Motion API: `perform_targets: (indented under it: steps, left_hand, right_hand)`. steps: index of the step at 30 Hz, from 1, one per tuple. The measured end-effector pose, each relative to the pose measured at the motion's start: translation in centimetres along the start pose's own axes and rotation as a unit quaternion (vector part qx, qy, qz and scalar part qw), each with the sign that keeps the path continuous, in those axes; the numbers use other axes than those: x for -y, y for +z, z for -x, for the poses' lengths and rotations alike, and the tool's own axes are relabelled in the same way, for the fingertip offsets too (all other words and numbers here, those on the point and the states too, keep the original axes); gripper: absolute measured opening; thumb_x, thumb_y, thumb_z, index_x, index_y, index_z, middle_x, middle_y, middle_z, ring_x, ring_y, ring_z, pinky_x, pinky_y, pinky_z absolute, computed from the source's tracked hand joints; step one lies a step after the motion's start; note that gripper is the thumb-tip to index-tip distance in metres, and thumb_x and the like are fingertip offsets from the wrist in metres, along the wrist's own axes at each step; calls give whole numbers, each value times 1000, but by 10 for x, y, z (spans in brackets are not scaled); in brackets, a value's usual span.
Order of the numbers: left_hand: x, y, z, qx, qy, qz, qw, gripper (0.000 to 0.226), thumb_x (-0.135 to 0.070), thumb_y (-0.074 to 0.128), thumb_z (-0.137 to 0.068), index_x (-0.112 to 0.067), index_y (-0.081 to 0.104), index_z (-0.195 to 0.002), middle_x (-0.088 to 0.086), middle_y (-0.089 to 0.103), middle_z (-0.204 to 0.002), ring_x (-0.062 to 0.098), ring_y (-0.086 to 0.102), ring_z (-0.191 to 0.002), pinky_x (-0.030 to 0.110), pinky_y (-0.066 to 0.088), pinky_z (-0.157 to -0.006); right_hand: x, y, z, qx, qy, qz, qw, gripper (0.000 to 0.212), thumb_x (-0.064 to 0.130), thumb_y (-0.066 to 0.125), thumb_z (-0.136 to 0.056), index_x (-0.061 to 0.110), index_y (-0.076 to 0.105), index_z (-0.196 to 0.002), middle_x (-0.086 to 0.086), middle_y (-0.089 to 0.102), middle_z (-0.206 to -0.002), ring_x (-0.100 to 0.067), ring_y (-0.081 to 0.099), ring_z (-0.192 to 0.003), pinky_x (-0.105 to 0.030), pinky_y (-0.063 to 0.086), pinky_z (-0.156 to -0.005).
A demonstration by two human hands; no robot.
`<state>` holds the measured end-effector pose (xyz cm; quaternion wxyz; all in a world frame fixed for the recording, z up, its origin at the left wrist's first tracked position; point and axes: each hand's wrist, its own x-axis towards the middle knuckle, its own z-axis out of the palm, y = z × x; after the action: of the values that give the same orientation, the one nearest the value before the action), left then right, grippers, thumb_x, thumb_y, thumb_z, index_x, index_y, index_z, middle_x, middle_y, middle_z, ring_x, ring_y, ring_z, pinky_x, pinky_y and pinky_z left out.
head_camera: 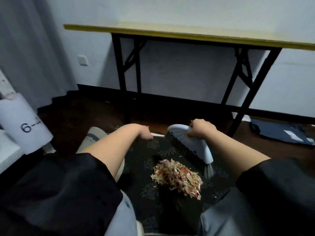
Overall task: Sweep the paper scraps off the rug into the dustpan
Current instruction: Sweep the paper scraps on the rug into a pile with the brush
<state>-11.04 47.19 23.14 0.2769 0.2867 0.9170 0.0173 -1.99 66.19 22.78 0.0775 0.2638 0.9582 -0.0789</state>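
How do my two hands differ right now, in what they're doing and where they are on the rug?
The right hand grips the top of the pale blue hand brush with grey bristles; the left hand holds no tool and rests at the far edge of the dark floral rug. The right is beside the heap of tan and red paper scraps; the left is further from it. Both reach forward, forearms bare.

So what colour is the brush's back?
Pale blue-white brush back, grey bristles; head view.
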Motion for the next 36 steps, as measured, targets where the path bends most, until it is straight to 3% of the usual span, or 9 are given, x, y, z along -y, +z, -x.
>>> perform_targets:
  steps: [6, 11, 15, 20, 26, 30, 36]
  left_hand:
    - [43, -6, 38, -51, -72, 49, 995, 43, -20, 42, -97, 7, 52, -129, 21, 54, -135, 33, 55, -123, 36, 46, -98]
    - [92, 13, 47, -107, -147, 60, 981, 45, -26, 41, -99, 1, 51, -133, 17, 52, -137, 31, 52, -124, 31, 40, -100]
    - [139, 29, 52, -117, -197, 97, 969, 49, -33, 44, -97, -5, 48, -138, 15, 47, -143, 32, 48, -127, 33, 41, -102]
    - [192, 47, 64, -95, -243, 164, 951, 59, -34, 47, -94, -6, 38, -144, 16, 44, -145, 34, 46, -129, 36, 41, -105]
    - [236, 65, 85, -122, -290, 192, 930, 44, -26, 48, -90, 3, 57, -123, 19, 61, -123, 34, 60, -108, 31, 47, -85]
    - [269, 79, 104, -147, -322, 222, 908, 40, -25, 48, -91, 3, 60, -118, 20, 63, -121, 33, 61, -108, 33, 48, -90]
    - [319, 105, 140, -164, -393, 254, 868, 44, -29, 53, -89, -3, 58, -123, 17, 61, -124, 31, 61, -110, 33, 48, -93]
  right_hand:
    - [51, 2, 14, -102, -40, -30, 994, 28, 37, 62, -76, 18, 67, -97, -3, 67, -96, -25, 63, -88, -26, 42, -63]
    - [91, 23, 17, -133, -77, -48, 987, 41, 42, 58, -84, 16, 59, -116, -5, 60, -112, -27, 61, -98, -32, 46, -71]
    - [127, 41, 12, -161, -127, -56, 977, 42, 40, 57, -86, 14, 56, -119, -6, 55, -115, -26, 55, -103, -33, 43, -72]
    - [173, 62, 8, -137, -181, -48, 973, 39, 38, 57, -86, 15, 56, -117, -5, 54, -113, -26, 54, -103, -33, 42, -71]
    - [237, 87, 10, -99, -247, -44, 963, 37, 37, 56, -87, 16, 55, -117, -6, 52, -113, -28, 57, -97, -35, 45, -68]
    - [275, 102, 20, -78, -284, -47, 955, 38, 41, 57, -87, 17, 54, -116, -4, 52, -109, -25, 58, -89, -33, 45, -63]
    - [318, 122, 31, -50, -322, -36, 945, 34, 40, 58, -86, 19, 55, -113, -4, 61, -104, -25, 62, -87, -37, 55, -71]
